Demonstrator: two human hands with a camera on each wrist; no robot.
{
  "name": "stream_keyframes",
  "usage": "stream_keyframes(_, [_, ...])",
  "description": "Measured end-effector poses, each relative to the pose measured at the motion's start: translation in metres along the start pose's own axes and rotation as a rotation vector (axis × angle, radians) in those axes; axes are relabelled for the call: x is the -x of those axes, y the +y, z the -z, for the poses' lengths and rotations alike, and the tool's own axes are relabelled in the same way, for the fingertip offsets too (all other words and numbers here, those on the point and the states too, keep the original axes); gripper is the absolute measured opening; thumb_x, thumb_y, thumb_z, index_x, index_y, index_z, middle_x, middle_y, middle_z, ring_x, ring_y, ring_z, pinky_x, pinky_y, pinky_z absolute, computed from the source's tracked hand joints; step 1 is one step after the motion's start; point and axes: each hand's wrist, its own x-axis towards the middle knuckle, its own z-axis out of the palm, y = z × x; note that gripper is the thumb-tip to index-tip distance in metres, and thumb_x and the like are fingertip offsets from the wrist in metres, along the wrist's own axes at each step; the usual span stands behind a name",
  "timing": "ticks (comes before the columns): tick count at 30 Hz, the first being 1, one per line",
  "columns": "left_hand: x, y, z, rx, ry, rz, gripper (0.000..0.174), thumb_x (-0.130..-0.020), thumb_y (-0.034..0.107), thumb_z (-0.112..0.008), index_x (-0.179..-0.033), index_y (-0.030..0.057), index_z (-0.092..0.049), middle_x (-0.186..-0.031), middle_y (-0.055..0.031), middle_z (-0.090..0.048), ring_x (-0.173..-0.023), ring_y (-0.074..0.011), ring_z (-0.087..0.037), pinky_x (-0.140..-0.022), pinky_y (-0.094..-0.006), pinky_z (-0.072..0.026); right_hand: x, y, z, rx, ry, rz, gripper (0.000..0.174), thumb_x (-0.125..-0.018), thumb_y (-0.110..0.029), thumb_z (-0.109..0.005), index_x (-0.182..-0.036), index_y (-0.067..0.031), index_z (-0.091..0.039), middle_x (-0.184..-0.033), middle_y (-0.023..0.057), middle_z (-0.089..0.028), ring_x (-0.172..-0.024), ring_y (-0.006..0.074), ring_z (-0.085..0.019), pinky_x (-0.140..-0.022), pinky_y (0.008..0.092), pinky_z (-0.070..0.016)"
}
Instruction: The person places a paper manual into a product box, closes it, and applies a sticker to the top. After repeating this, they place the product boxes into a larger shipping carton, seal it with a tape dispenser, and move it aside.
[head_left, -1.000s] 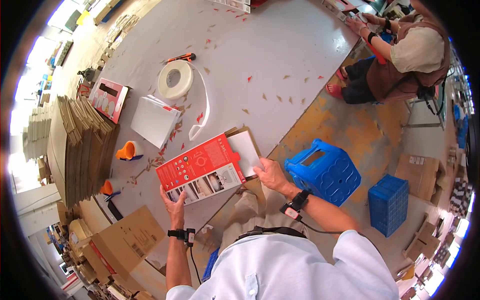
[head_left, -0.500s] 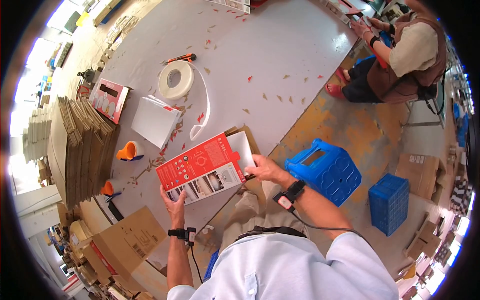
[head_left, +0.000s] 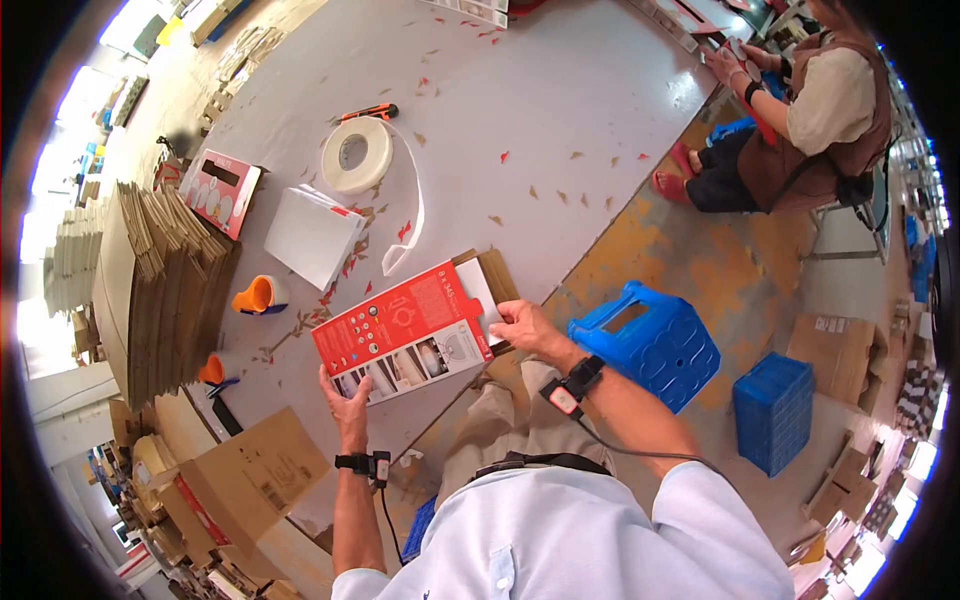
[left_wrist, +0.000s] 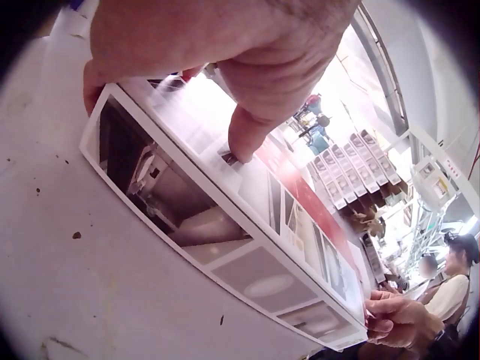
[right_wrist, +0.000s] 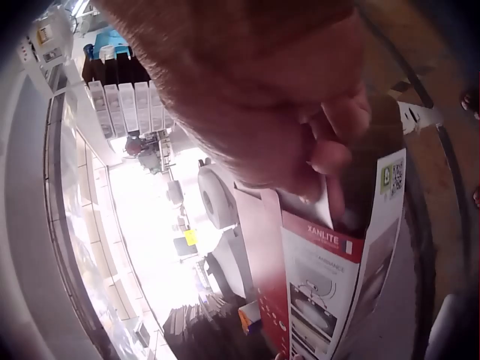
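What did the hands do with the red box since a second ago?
The right hand slid left toward the red box and pushed the white insert deeper inside, so less white sticks out now. It kept hold of the insert's end. The left hand kept gripping the box's other end, and the box stayed put on the table.

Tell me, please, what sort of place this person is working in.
Probably a packing workshop or a small factory's packaging area. A tall stack of flattened cartons and a tape roll sit on the big worktable, and a printed red retail box is held at the table's near edge.
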Motion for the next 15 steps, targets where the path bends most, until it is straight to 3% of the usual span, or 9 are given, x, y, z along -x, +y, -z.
stream_keyframes(1, [0.000,0.000,0.002,0.003,-0.011,0.003,0.098,-0.084,0.013,-0.083,-0.164,0.0065,-0.026,-0.162,-0.0180,-0.041,-0.145,-0.0300,-0.045,-0.117,-0.0417,-0.0417,0.000,-0.001,-0.003,-0.125,-0.014,-0.028,0.016,-0.087,-0.015,-0.075,-0.091,-0.0001,-0.074,-0.071,0.0010,-0.068,-0.065,0.0085,-0.059,-0.059,0.0314,-0.0488])
stream_keyframes(4, [-0.009,-0.016,0.001,-0.025,-0.015,-0.083,0.098,-0.087,0.016,-0.083,-0.165,0.0089,-0.024,-0.159,-0.0152,-0.042,-0.142,-0.0283,-0.046,-0.113,-0.0428,-0.0466,-0.003,-0.007,-0.002,-0.012,-0.150,-0.088,0.016,-0.087,-0.015,-0.075,-0.092,-0.0001,-0.076,-0.072,0.0016,-0.069,-0.065,0.0088,-0.060,-0.060,0.0308,-0.0497])
stream_keyframes(6, [-0.009,-0.015,0.001,-0.019,0.009,-0.035,0.096,-0.086,0.015,-0.082,-0.164,0.0062,-0.026,-0.160,-0.0173,-0.043,-0.144,-0.0289,-0.045,-0.116,-0.0420,-0.0433,-0.008,-0.012,-0.002,0.025,-0.229,-0.123,0.019,-0.087,-0.015,-0.074,-0.096,0.0017,-0.076,-0.071,0.0019,-0.069,-0.065,0.0092,-0.060,-0.059,0.0313,-0.0502])
stream_keyframes(9, [-0.012,-0.017,0.003,-0.036,0.013,-0.019,0.091,-0.088,0.014,-0.080,-0.163,0.0038,-0.028,-0.160,-0.0184,-0.044,-0.145,-0.0290,-0.045,-0.117,-0.0417,-0.0417,-0.005,-0.022,0.012,0.105,-0.221,-0.033,0.020,-0.088,-0.015,-0.072,-0.099,0.0015,-0.075,-0.071,0.0015,-0.067,-0.061,0.0098,-0.059,-0.054,0.0318,-0.0485])
stream_keyframes(12, [-0.011,-0.023,0.001,0.003,0.043,0.016,0.084,-0.091,0.013,-0.078,-0.161,0.0025,-0.032,-0.156,-0.0180,-0.047,-0.142,-0.0281,-0.048,-0.115,-0.0411,-0.0428,-0.004,-0.011,0.005,0.099,0.047,0.160,0.020,-0.090,-0.013,-0.069,-0.102,0.0012,-0.074,-0.074,0.0023,-0.069,-0.061,0.0106,-0.060,-0.053,0.0317,-0.0493])
stream_keyframes(15, [-0.006,-0.018,-0.001,0.040,0.065,0.068,0.079,-0.093,0.013,-0.077,-0.159,0.0020,-0.035,-0.150,-0.0166,-0.052,-0.135,-0.0264,-0.053,-0.112,-0.0398,-0.0445,0.007,-0.031,-0.010,-0.062,-0.049,-0.184,0.020,-0.090,-0.011,-0.067,-0.105,0.0006,-0.075,-0.082,0.0042,-0.073,-0.068,0.0119,-0.065,-0.061,0.0318,-0.0540])
